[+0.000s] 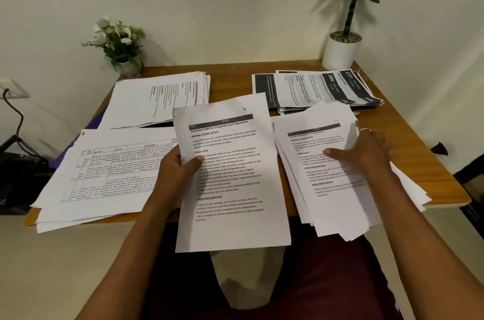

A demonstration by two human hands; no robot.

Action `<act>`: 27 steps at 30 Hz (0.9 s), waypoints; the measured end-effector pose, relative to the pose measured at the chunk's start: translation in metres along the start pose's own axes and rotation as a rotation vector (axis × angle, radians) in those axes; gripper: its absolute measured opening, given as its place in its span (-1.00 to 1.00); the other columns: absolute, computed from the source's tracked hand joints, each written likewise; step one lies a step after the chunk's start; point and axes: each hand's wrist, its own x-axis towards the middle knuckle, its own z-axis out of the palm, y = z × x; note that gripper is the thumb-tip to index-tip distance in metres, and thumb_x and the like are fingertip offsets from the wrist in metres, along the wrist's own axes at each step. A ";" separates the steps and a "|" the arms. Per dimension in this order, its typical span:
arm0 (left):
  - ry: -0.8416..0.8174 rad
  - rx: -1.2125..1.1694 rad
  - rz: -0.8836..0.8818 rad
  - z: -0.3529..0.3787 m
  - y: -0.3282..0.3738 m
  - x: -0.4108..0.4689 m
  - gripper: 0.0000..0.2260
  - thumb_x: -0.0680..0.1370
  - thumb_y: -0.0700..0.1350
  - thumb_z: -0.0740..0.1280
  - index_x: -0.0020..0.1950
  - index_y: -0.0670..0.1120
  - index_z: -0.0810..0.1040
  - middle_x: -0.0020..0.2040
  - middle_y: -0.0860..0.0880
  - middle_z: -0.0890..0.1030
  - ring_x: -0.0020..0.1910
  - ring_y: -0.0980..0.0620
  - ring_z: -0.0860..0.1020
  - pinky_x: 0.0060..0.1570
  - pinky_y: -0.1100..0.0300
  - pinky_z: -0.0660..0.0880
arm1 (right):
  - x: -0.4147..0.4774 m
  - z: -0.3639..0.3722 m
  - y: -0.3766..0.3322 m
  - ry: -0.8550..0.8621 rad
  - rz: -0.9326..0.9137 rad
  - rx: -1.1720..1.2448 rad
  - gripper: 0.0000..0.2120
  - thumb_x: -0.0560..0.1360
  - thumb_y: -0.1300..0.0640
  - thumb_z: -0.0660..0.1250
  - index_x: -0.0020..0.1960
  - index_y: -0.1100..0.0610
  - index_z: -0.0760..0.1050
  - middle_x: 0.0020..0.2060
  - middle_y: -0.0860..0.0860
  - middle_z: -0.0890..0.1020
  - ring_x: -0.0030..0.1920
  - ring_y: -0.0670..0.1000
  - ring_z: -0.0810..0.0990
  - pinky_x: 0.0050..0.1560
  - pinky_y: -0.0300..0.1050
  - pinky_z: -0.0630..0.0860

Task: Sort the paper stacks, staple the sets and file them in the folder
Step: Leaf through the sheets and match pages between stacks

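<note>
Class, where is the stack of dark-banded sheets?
In the head view, the dark-banded stack lies far right on the table, by the white pot, behind the right hand's pile.

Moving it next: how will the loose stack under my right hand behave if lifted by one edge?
Likely floppy: its sheets curl up where the right hand grips the loose stack. Probably slides apart: edges already fan out past the table.

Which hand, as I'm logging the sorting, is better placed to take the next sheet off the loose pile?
Right. The right hand is at the loose pile, pinching its top sheets; the left hand is occupied, gripping the wardrobe sheet.
</note>
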 end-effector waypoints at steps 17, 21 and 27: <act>0.015 -0.050 0.001 -0.002 -0.004 0.004 -0.83 0.61 -0.20 0.38 0.20 -0.11 0.60 0.07 -0.07 0.73 0.02 -0.11 0.71 -0.01 -0.08 0.65 | 0.017 -0.032 0.019 -0.059 -0.062 0.548 -0.81 0.45 0.05 0.58 -0.15 0.13 0.63 -0.27 0.07 0.68 -0.32 0.00 0.51 -0.24 -0.14 0.44; 0.033 -0.047 0.001 -0.001 -0.002 0.004 -0.86 0.61 -0.20 0.37 0.16 -0.08 0.61 0.04 -0.03 0.74 -0.01 -0.06 0.72 -0.03 -0.02 0.65 | 0.019 -0.031 0.021 -0.081 -0.084 0.513 -0.79 0.50 0.12 0.52 0.11 0.10 0.61 -0.04 -0.02 0.69 -0.07 0.04 0.65 -0.07 -0.09 0.53; 0.033 -0.051 -0.004 0.000 -0.002 0.004 -0.86 0.61 -0.18 0.39 0.16 -0.06 0.61 0.04 0.00 0.74 -0.01 -0.03 0.72 -0.06 0.02 0.65 | 0.014 -0.032 0.018 0.054 -0.090 0.454 -0.82 0.51 0.04 0.50 -0.11 0.08 0.54 -0.14 0.02 0.65 -0.22 -0.07 0.55 -0.27 -0.16 0.41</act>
